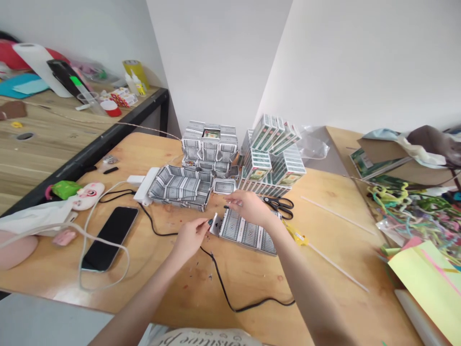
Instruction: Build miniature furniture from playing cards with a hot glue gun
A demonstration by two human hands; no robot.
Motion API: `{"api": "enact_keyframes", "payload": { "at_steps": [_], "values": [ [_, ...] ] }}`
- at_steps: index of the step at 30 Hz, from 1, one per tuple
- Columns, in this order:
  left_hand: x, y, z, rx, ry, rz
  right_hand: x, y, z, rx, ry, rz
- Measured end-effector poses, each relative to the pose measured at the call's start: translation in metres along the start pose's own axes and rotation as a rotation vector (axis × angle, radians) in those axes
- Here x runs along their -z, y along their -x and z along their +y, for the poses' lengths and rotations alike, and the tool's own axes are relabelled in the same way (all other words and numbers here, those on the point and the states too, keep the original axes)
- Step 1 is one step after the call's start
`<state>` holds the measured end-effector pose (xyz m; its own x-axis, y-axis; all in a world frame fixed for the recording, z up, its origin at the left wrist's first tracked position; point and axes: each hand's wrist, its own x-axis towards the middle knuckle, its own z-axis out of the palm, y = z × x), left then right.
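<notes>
My left hand point(191, 236) is closed in a pinch on the edge of a playing card point(215, 226), which stands up at the left end of a flat panel of patterned cards point(246, 233). Over the panel's far left corner is my right hand point(249, 207), its fingertips pinched together. Whatever lies between those fingertips is too small to make out. Behind my hands sits an open tray made of folded cards point(180, 186). A single card point(224, 186) lies flat beside it. Black-handled scissors point(283, 206) rest just past my right wrist.
A box built of cards point(210, 144) and stacked card packs point(272, 154) stand at the back. A white power strip point(146, 187), black cable point(225, 288) and phone point(110, 239) lie left and in front. Glue sticks point(338, 266) and craft scraps point(414, 216) are on the right.
</notes>
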<state>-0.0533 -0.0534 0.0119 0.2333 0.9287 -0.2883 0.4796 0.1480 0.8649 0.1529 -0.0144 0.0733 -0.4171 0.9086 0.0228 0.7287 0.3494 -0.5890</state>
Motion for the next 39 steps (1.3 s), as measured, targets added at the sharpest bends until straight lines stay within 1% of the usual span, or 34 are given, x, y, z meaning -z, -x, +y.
{"api": "enact_keyframes", "payload": {
  "at_steps": [2, 4, 6, 9, 12, 14, 19, 22, 26, 34, 39],
  "values": [
    [0.001, -0.002, 0.001, 0.011, 0.088, -0.037, -0.004, 0.016, 0.0, -0.088, -0.091, 0.082],
    [0.003, -0.005, 0.002, -0.007, 0.142, -0.114, -0.014, 0.032, -0.003, -0.134, -0.133, 0.128],
    [0.006, -0.009, 0.002, -0.057, 0.152, -0.2, -0.027, 0.045, -0.007, -0.113, -0.129, 0.144],
    [0.01, -0.016, 0.001, -0.125, 0.155, -0.306, -0.042, 0.055, -0.011, -0.109, -0.042, 0.162],
    [0.014, -0.022, 0.001, -0.145, 0.153, -0.4, -0.05, 0.06, -0.012, -0.116, 0.03, 0.171],
    [0.017, -0.025, 0.004, -0.158, 0.106, -0.431, -0.053, 0.062, -0.012, -0.096, 0.054, 0.176],
    [0.023, -0.032, 0.018, -0.279, -0.123, -0.455, -0.06, 0.066, -0.011, -0.073, 0.091, 0.193],
    [0.023, -0.036, 0.026, -0.347, -0.184, -0.48, -0.062, 0.067, -0.012, -0.077, 0.082, 0.212],
    [0.022, -0.037, 0.03, -0.377, -0.169, -0.495, -0.063, 0.067, -0.012, -0.076, 0.056, 0.23],
    [0.021, -0.036, 0.018, -0.35, -0.079, -0.457, -0.064, 0.067, -0.01, -0.075, 0.049, 0.246],
    [0.017, -0.032, 0.014, -0.351, -0.022, -0.426, -0.065, 0.067, -0.01, -0.086, 0.06, 0.24]
  ]
}}
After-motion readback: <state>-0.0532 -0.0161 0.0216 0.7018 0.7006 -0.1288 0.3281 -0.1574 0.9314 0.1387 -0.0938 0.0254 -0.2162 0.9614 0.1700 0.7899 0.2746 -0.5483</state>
